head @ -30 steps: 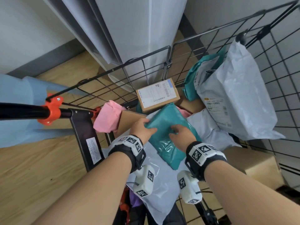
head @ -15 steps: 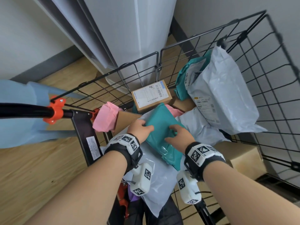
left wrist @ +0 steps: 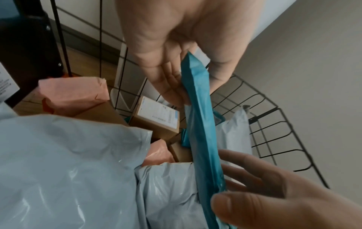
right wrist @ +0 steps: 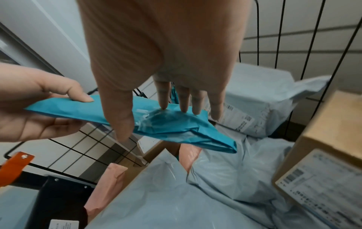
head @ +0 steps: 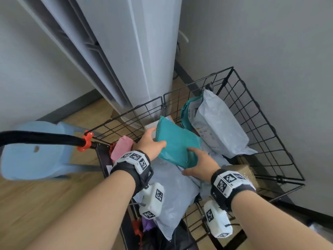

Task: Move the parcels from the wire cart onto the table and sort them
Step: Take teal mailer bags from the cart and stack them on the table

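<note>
Closest to the person, a big pale grey bag (head: 173,192) lies at the near end of the wire cart (head: 281,141). Just above it, both hands hold one teal bag (head: 175,143) up in the air over the other parcels. The left hand (head: 150,144) grips its left edge, thumb on top and fingers (left wrist: 172,86) underneath. The right hand (head: 201,165) grips the near right corner, with its thumb on top and its fingers (right wrist: 163,96) under the bag. The teal bag is tilted and touches nothing but the hands.

Under it sit a pink bag (head: 121,147) on the left and a brown box (head: 241,173) on the right. Farther back is a small brown box with a white label (left wrist: 158,117). A tall grey bag (head: 218,123) leans against the far right side of the cart, with another teal bag (head: 185,109) behind it.

A blue stool (head: 34,150) stands left of the cart, on the wooden floor (head: 32,204).
</note>
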Action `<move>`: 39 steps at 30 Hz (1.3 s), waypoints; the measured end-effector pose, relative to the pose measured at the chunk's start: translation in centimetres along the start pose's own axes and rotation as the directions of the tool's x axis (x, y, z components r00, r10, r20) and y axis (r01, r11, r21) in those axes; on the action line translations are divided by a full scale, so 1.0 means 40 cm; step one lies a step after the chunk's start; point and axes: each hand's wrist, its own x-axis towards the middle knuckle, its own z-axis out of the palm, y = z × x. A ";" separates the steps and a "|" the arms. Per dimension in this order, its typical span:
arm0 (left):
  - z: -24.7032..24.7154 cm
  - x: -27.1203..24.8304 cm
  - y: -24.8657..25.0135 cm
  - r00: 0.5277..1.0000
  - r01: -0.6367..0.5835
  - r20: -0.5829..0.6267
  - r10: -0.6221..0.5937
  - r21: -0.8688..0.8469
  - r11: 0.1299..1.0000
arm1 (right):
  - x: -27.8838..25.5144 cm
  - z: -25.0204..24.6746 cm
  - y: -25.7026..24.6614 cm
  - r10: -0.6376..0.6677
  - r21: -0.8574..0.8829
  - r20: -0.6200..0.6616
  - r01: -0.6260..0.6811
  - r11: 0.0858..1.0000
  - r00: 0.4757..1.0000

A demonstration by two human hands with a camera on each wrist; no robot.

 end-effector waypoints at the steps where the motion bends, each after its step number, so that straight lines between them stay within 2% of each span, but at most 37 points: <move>1: -0.010 -0.020 0.021 1.000 -0.028 0.000 0.028 -0.014 1.000 | -0.022 -0.016 -0.009 -0.012 -0.016 -0.016 0.012 1.000 1.000; 10: -0.063 -0.185 0.157 0.977 -0.206 0.033 0.209 -0.082 0.975 | -0.219 -0.121 -0.055 -0.051 -0.041 -0.228 0.042 0.998 0.972; 17: -0.078 -0.312 0.214 0.950 -0.302 0.044 0.310 -0.128 0.945 | -0.390 -0.148 -0.058 -0.090 -0.089 -0.278 0.068 0.994 0.956; 19: -0.076 -0.347 0.226 0.936 -0.338 0.057 0.347 -0.126 0.933 | -0.434 -0.150 -0.050 -0.089 -0.110 -0.325 0.056 0.992 0.941; 25: -0.056 -0.467 0.273 0.894 -0.410 0.126 0.430 -0.154 0.899 | -0.571 -0.170 -0.012 -0.052 -0.080 -0.505 0.013 0.997 0.862; 28: -0.033 -0.531 0.303 0.864 -0.446 0.178 0.470 -0.160 0.881 | -0.644 -0.180 0.011 -0.065 -0.096 -0.597 0.009 0.995 0.800; 34: 0.028 -0.650 0.376 0.820 -0.441 0.299 0.488 -0.213 0.872 | -0.778 -0.225 0.056 -0.019 -0.078 -0.715 -0.053 0.995 0.699; 39: 0.087 -0.732 0.455 0.776 -0.486 0.337 0.533 -0.219 0.846 | -0.866 -0.278 0.095 -0.024 -0.085 -0.821 -0.081 0.993 0.570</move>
